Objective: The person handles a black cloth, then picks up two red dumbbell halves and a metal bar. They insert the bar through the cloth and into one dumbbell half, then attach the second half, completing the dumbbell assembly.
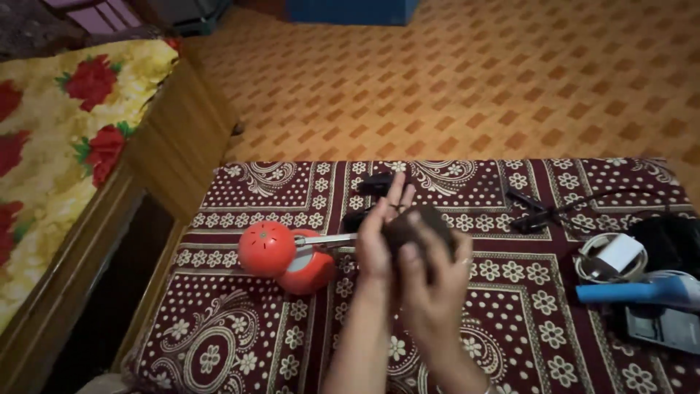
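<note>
Dark rounded object (419, 222) runs from seven to one o'clock, right hand (432, 281) clasping it, left hand (379, 237) open-fingered alongside.

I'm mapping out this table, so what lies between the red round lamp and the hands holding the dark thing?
In the head view, a thin silvery arm runs from the red round lamp toward the left hand; under it lies only patterned maroon cloth.
</note>
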